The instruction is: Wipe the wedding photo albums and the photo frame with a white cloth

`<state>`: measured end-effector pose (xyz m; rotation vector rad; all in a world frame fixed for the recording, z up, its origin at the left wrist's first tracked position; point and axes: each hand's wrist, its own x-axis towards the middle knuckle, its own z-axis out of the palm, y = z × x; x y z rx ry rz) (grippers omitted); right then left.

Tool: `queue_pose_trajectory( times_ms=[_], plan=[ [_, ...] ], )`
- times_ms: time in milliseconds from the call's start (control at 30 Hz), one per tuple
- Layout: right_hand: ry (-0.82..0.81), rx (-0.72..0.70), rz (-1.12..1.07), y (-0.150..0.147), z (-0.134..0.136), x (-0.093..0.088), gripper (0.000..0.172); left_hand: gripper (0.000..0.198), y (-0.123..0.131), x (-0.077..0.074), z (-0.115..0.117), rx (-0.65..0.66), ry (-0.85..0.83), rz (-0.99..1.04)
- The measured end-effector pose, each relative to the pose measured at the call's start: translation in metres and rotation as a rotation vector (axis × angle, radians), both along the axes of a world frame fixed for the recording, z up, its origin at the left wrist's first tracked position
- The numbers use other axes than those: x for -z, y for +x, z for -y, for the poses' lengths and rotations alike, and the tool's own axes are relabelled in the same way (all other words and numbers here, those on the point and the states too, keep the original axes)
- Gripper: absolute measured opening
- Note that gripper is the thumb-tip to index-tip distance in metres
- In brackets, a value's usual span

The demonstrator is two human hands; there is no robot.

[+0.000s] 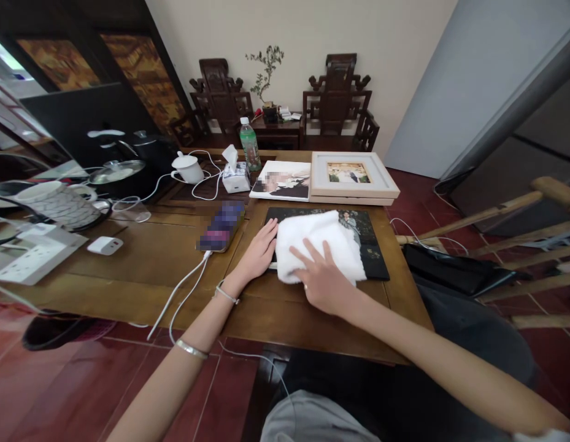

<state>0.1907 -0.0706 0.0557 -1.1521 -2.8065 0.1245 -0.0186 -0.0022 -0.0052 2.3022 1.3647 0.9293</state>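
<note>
Brown wooden table (275, 316) stands on red tiles, and near its right end lies a dark photo panel (375, 258) with a folded white cloth (307, 228) over much of it. Over the cloth the right hand (324, 279) rests palm down, its fingers spread rather than clamped. The left hand (259, 248), also flat and gripping nothing, lies along the panel's left edge. Grit under the cloth, too small to tell here, could scratch the surface; uneven pressing might skid the panel if the left hand steadies it lightly. Just beyond, a pale photo board (285, 185) and a white picture frame (379, 175) could be knocked by a long forward push. Leftward, a phone (223, 227) has a white cable (207, 256) trailing towards the table's front edge; a snagging left forearm could drag both off.
</note>
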Motion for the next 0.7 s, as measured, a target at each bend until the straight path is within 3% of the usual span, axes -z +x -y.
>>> queue_pose_trajectory(
  times_ms=[100, 200, 300, 400, 533, 633, 700],
  plan=[
    [-0.096, -0.049, -0.03, 0.019, 0.032, -0.008, 0.041, 0.047, 0.0, 0.0, 0.0, 0.001, 0.014, 0.004],
    [-0.147, -0.005, -0.081, 0.047, 0.037, -0.014, 0.046, 0.047, 0.0, -0.001, 0.0, 0.004, 0.017, 0.018],
    [-0.074, 0.098, -0.1, 0.072, 0.018, -0.011, 0.046, 0.047, 0.001, 0.0, 0.0, 0.008, 0.018, 0.042],
    [0.04, 0.219, -0.06, 0.08, -0.018, -0.006, 0.045, 0.046, 0.002, 0.0, 0.0, 0.01, 0.02, 0.061],
    [0.094, 0.271, -0.01, 0.053, -0.066, -0.006, 0.048, 0.049, 0.004, -0.006, 0.004, -0.004, 0.039, 0.108],
    [0.085, 0.167, -0.011, 0.015, -0.082, -0.008, 0.049, 0.051, 0.004, -0.014, 0.009, -0.013, 0.092, 0.218],
    [0.066, 0.034, -0.011, -0.006, -0.08, -0.008, 0.05, 0.052, 0.003, -0.018, 0.011, -0.03, 0.109, 0.304]
  ],
)
